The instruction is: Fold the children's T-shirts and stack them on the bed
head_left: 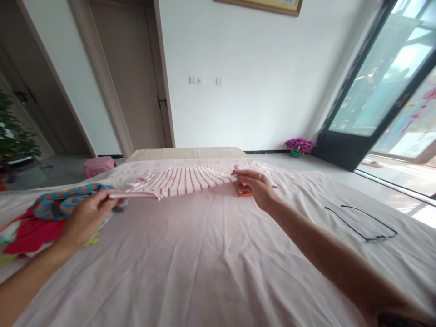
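Note:
A small white garment with red stripes is stretched between my two hands just over the bed sheet; its exact cut I cannot make out. At its left end, my left hand pinches a red-edged strip of the cloth. My right hand grips the opposite edge between thumb and fingers. Under the right hand lies a small orange and red item, partly covered. Beside my left hand is a heap of clothes with a blue and orange striped piece and a red piece.
Black-framed glasses lie on the sheet at the right. Beyond the bed are a pink stool, a pot of purple flowers and a leafy plant. A glass door stands at the right.

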The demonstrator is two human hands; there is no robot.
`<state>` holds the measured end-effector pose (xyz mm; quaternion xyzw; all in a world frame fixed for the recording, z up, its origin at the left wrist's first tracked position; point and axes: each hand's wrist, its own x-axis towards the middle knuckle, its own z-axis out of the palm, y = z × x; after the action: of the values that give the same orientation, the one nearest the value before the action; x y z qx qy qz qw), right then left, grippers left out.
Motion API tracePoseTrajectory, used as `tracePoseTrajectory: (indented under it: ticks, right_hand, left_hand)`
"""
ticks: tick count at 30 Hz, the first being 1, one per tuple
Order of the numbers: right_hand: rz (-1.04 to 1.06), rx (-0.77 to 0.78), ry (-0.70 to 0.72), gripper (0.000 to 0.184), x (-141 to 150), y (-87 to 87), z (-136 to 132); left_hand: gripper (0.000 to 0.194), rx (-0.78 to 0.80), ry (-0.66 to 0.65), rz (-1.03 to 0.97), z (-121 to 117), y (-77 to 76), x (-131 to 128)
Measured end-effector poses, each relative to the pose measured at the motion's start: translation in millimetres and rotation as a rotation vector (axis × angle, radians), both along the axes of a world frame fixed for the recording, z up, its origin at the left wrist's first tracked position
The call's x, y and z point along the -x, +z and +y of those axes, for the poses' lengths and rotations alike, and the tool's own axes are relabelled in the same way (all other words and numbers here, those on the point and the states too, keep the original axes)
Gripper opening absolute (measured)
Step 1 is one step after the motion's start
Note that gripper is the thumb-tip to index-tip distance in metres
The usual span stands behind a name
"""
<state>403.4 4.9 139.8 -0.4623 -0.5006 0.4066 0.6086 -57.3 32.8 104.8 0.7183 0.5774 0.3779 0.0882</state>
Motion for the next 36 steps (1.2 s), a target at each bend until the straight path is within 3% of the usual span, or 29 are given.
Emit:
tracePoseTrajectory:
  ticks: [2, 4, 7, 12, 17, 18, 21, 23, 26, 29, 32, 36]
  right_hand:
    - [-0.116, 0.147, 0.024, 0.03, -4.7, -38.1, -19.9]
    - [-0.197, 0.291, 0.048, 0.028, -7.9, -67.9, -37.6]
    - [-0.327, 0.427, 0.091, 0.028, -9.8, -93.9, -60.0]
    - [-0.66, 0.38, 0.212, 0.028, -16.5, -99.8, -87.5]
    - [-0.921, 0.489, 0.515, 0.024, -29.4, -69.3, -84.2]
    - [-0.991, 0.457, 0.501, 0.024, -26.6, -62.2, -76.7]
    - [-1.139, 0.224, 0.209, 0.031, 3.7, -51.8, -42.8]
    - [-1.179, 0.07, 0.202, 0.046, 39.8, -58.0, -15.4]
    - [-1.25, -0.049, 0.231, 0.056, 97.4, -83.3, 25.0]
    - [-1.307, 0.002, 0.279, 0.066, 129.7, -113.3, 61.6]
    - [-1.37, 0.064, 0.235, 0.07, 121.9, -134.1, 91.3]
    - [-1.447, 0.158, 0.059, 0.071, 72.8, -141.6, 115.5]
  left_hand:
    - [0.039, 0.138, -0.101, 0.004, -6.4, -44.9, 11.1]
    - [0.028, 0.171, -0.126, 0.06, -14.2, -80.0, 20.1]
    - [0.021, 0.167, -0.165, 0.135, -28.7, -106.8, 30.9]
    - [0.022, 0.082, -0.259, 0.3, -50.6, -107.8, 47.4]
    - [0.029, 0.271, -0.429, 0.481, -51.9, -80.8, 49.8]
    - [0.031, 0.296, -0.434, 0.481, -47.1, -72.1, 43.6]
    - [0.033, 0.297, -0.383, 0.435, -20.9, -49.3, 4.1]
    - [0.04, 0.255, -0.378, 0.411, 3.8, -44.7, -35.0]
    - [0.049, 0.17, -0.307, 0.371, 42.3, -59.5, -90.6]
    - [0.058, 0.159, -0.176, 0.434, 69.2, -89.4, -117.3]
    - [0.062, 0.179, -0.034, 0.543, 79.6, -115.9, -109.7]
    - [0.061, 0.135, 0.061, 0.644, 79.9, -131.2, -81.5]
